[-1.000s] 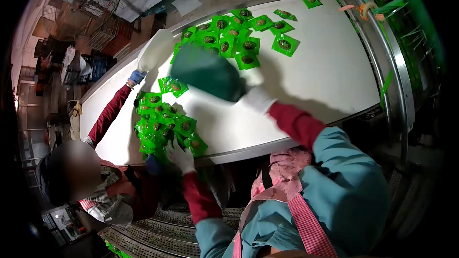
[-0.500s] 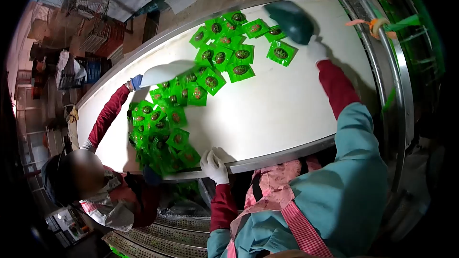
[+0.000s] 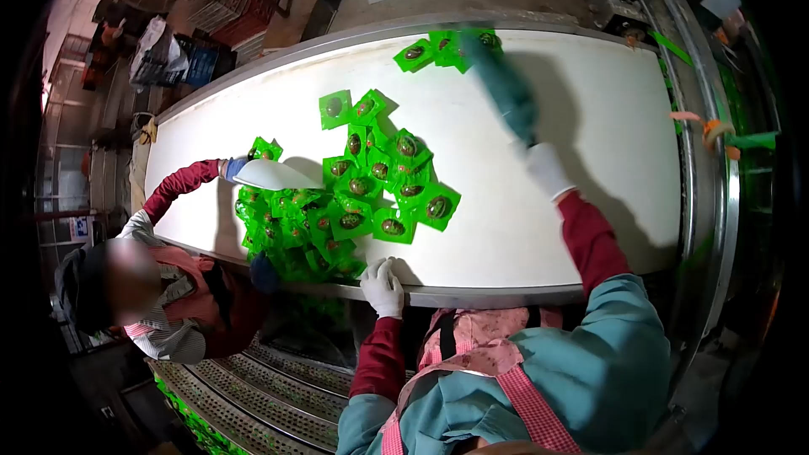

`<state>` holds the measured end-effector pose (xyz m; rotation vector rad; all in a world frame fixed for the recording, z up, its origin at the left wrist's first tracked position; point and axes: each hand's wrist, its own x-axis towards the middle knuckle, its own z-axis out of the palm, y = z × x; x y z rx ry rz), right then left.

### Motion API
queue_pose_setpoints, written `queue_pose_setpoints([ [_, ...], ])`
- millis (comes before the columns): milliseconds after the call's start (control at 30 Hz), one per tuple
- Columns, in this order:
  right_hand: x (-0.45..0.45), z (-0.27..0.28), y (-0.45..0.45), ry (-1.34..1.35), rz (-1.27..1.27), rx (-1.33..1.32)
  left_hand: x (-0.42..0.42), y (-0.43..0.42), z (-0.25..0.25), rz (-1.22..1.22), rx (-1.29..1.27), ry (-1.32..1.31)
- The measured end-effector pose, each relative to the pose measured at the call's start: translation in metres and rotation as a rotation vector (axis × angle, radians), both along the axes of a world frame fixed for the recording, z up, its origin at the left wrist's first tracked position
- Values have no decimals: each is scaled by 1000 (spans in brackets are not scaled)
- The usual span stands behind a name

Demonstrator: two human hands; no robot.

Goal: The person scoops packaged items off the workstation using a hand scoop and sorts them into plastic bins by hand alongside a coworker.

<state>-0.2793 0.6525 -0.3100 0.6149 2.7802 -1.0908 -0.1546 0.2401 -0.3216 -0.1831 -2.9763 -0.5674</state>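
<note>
My right hand (image 3: pixel 546 170), in a white glove, grips a dark green scoop (image 3: pixel 506 94) that is blurred by motion. The scoop's far end touches or overlaps a few green packets (image 3: pixel 447 50) near the table's far edge; I cannot tell which. My left hand (image 3: pixel 383 288), also gloved, has its fingers curled on the near metal edge (image 3: pixel 472 297) of the white table (image 3: pixel 489 227). Just beyond it lies a spread of shiny green packets (image 3: pixel 379 170) with dark oval centres, heaped more thickly to the left.
At the left, a co-worker (image 3: pixel 194 286) reaches over the packets with a white scoop (image 3: pixel 274 174). Metal rails (image 3: pixel 691 143) run along the right side. Perforated metal slats (image 3: pixel 286 375) lie below the near edge. Crates (image 3: pixel 240 13) stand beyond the far left.
The main spread of packets has shifted nearer to me, and a few stay at the far edge. My right hand's scoop has swung and now points away. My left hand stays at the edge.
</note>
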Motion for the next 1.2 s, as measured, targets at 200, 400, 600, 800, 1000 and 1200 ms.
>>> queue_pose_setpoints([
  [200, -68, -2, 166, -161, -152, -9, -13, 10, -3, 21, 78, -12],
  [400, -211, -27, 106, -276, 219, -2, -20, 8, 0, 43, 28, -97],
  [600, -277, -27, -32, -173, 692, 110, -23, 6, -4, 51, 44, -97],
  [800, -194, -28, -136, -35, 1019, 310, -15, 1, 1, 65, 78, -77],
  [1000, -73, -28, -218, -140, 1034, 207, -12, -2, -3, 73, 113, -1],
  [1200, 50, -13, -237, -17, 971, 410, -6, -10, -20, 94, 75, -102],
])
